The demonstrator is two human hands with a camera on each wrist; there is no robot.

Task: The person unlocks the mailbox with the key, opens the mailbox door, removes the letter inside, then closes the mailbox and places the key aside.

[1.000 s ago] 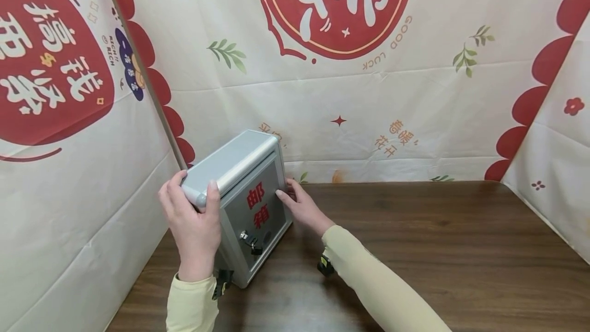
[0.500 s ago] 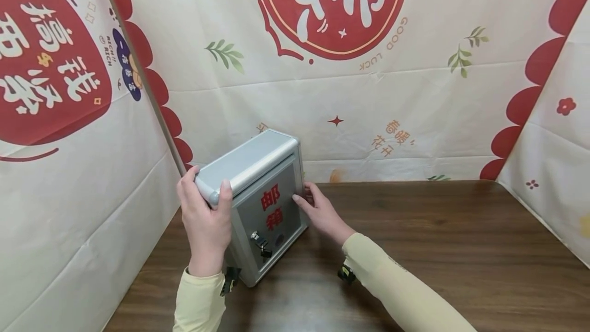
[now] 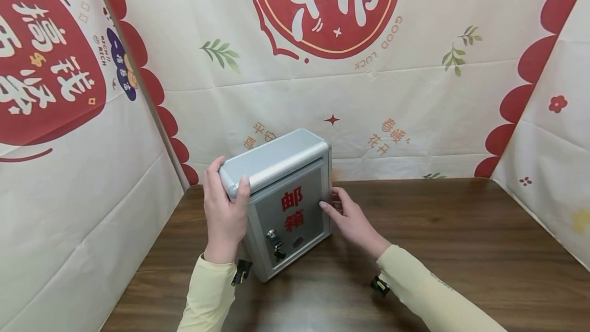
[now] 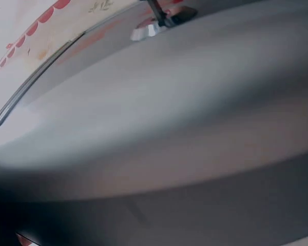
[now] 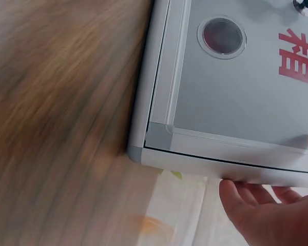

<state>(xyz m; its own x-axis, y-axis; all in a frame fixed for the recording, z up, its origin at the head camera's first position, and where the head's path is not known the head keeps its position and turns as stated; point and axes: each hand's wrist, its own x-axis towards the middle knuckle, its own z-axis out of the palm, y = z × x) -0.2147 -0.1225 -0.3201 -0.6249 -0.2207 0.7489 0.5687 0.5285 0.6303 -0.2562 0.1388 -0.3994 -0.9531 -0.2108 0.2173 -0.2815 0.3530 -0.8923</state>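
A grey metal mailbox [image 3: 269,206] with red characters stands at the middle of the table, its front turned partly to the right. Keys hang from the lock [image 3: 275,244] low on its front. My left hand [image 3: 226,219] grips the upper left corner, thumb on the front edge and fingers round the side. At the right side, my right hand [image 3: 355,222] holds the box with its thumb on the front frame. The right wrist view shows fingertips [image 5: 231,192] against the side and a round window [image 5: 222,37]. Blurred box surface [image 4: 143,113] fills the left wrist view.
The dark wood table [image 3: 438,250] extends to the right and in front of the box. White printed cloth [image 3: 415,91] hangs behind the table and on both sides. A black strapped device [image 3: 380,287] sits on the right wrist, another [image 3: 241,272] on the left.
Both hands have moved the mailbox to the right across the table, keeping hold of its two sides. Its front now faces more toward me. The head view has shifted slightly.
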